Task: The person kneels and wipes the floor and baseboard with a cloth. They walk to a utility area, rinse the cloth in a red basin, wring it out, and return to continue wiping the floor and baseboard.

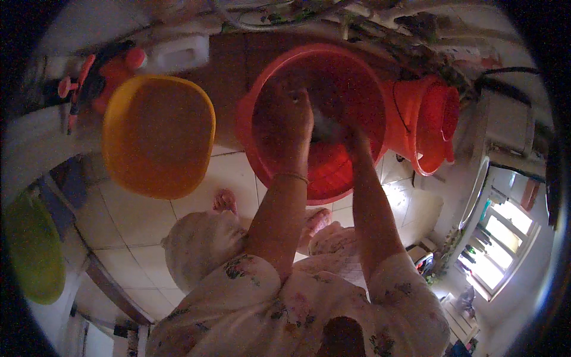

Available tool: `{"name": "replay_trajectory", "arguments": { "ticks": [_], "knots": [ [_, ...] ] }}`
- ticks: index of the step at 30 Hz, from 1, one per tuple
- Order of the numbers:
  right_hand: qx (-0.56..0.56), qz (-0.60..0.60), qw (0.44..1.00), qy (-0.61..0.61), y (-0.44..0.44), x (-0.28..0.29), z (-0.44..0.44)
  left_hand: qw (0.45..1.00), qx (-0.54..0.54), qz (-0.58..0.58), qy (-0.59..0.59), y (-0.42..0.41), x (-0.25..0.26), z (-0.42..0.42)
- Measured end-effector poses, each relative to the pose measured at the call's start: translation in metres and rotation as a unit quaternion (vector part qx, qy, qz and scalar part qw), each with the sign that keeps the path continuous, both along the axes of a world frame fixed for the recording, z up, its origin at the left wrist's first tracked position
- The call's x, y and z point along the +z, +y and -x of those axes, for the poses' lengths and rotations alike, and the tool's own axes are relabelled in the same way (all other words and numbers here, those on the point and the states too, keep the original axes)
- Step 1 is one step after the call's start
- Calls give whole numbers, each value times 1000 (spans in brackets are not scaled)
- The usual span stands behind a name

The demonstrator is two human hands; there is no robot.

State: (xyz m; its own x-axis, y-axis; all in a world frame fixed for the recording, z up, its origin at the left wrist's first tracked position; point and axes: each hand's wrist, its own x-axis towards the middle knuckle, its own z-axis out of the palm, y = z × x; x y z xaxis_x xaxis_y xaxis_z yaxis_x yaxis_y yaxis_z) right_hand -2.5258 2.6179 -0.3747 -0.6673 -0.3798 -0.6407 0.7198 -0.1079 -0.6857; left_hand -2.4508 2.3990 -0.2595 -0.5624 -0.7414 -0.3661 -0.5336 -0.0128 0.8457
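Both my hands reach down into a large round red plastic tub (312, 49) that stands on the floor in front of me. My left hand (301, 109) is curled with its fingers bent, and a thin band circles the wrist. Between the hands lies a pale, blurred thing (326, 125) that looks like wet cloth; the left hand seems closed on it. My right hand (355, 136) is at its right side, low in the tub, and its fingers are lost in shadow. The dark inside of the tub hides most of the contents.
An orange-yellow plastic basin (160, 189) stands left of the tub. Red buckets (403, 116) touch the tub's right side. A white container (183, 53) stands behind, at upper left. A green oval object (35, 250) is at far left. My feet (225, 201) are on floor tiles below the tub.
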Motion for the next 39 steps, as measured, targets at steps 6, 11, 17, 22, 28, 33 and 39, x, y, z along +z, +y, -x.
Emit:
{"name": "replay_trajectory", "arguments": {
  "ticks": [6,11,17,22,28,33,39],
  "knots": [
    [296,-353,845,270,-73,-48,-40,982,121,127,-65,33,-90,-13],
    [363,-411,781,298,-56,-46,-51,993,109,49,-21,26,-63,0],
    [422,-397,740,341,-75,-46,-84,993,109,42,-16,34,-71,-2],
    [454,-381,730,341,-70,-15,-70,994,108,31,6,41,-55,4],
    [537,-247,732,338,-95,121,-48,983,37,-64,169,31,-89,15],
    [601,-328,607,403,-83,261,-49,888,-305,-225,261,13,-61,10],
    [520,-378,558,524,-83,323,-6,901,-323,-238,166,32,-57,-3]
  ]
}}
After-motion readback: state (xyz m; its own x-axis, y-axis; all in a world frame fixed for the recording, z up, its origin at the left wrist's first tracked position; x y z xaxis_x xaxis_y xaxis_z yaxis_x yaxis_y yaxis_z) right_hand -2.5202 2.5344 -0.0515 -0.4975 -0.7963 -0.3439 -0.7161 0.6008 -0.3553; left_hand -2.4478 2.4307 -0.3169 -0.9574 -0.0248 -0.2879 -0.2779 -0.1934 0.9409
